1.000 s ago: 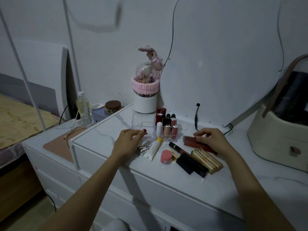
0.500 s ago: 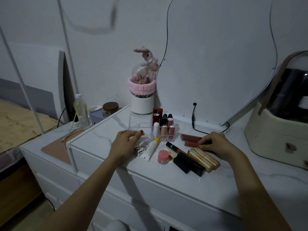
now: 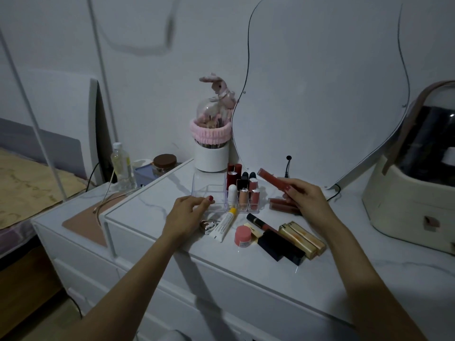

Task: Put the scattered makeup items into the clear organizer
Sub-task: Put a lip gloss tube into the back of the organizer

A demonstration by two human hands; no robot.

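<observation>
In the head view, the right hand (image 3: 306, 200) holds a reddish lip gloss tube (image 3: 273, 179) above the tabletop (image 3: 157, 205). The fingers are curled around the lower end of the tube, and its free end points up and to the left, towards the clear organizer (image 3: 209, 193). The left hand (image 3: 188, 212) rests at the front left corner of the organizer; its fingers are bent, and the thumb with a red nail touches the clear wall. I cannot tell if this hand really grips the wall.

The right compartments of the organizer contain upright lipsticks (image 3: 234, 172) and small tubes, while the left compartments look open. More reddish tubes (image 3: 282, 205) lie on the table just under the right hand. In front of the organizer lie a white tube with a yellow cap (image 3: 225, 223), a silver heart-shaped item (image 3: 208, 226), a pink round jar (image 3: 243, 236), a black and red slim tube (image 3: 258, 221), black cases (image 3: 283, 248) and gold cases (image 3: 301, 238).

Behind stand a white cup with a pink headband (image 3: 211, 148) and a wavy mirror (image 3: 320, 94).
</observation>
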